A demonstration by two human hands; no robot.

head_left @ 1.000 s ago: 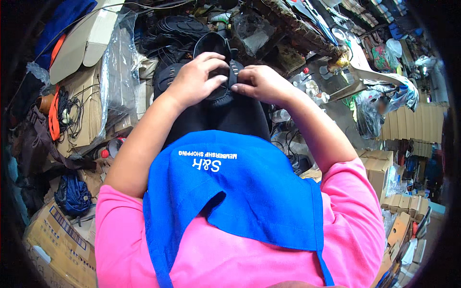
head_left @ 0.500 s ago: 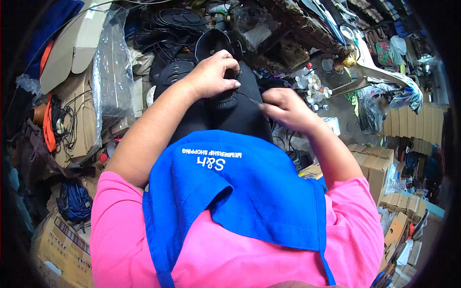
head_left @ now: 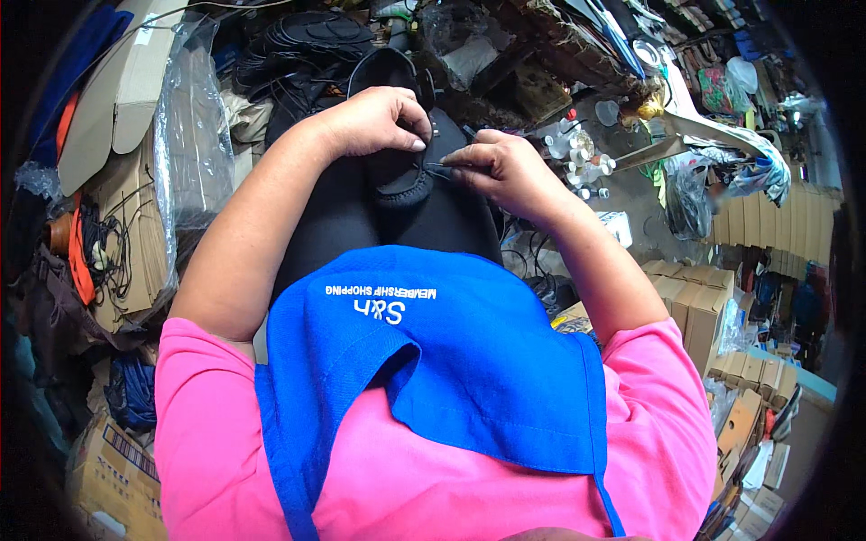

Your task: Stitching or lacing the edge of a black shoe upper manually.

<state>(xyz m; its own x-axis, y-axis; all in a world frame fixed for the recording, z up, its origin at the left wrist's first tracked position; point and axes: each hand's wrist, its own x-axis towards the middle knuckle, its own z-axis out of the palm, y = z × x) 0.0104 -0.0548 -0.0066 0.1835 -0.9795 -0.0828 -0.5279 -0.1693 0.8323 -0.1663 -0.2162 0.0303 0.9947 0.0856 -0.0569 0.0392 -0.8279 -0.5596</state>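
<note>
A black shoe (head_left: 403, 196) lies along my lap, its toe toward me and its opening away. Coarse stitching runs around the toe. My left hand (head_left: 377, 124) is closed on the shoe's upper, thumb and fingers bent over its right side. Between the thumb and fingers of my right hand (head_left: 510, 173) is pinched a thin dark pointed tool (head_left: 438, 169). Its tip meets the shoe's right edge near the stitching; whether it is inside the seam I cannot tell.
Black shoe parts (head_left: 302, 45) are piled beyond my left knee. Flat cardboard (head_left: 117, 99) and a plastic-wrapped bundle (head_left: 194, 135) stand at the left. White-capped bottles (head_left: 577, 158) are right of my hand, with cardboard boxes (head_left: 690, 298) farther right.
My right hand has moved left and slightly away from me, bringing the thin tool up to the shoe's edge. My left hand stays on the shoe; the view has shifted a little.
</note>
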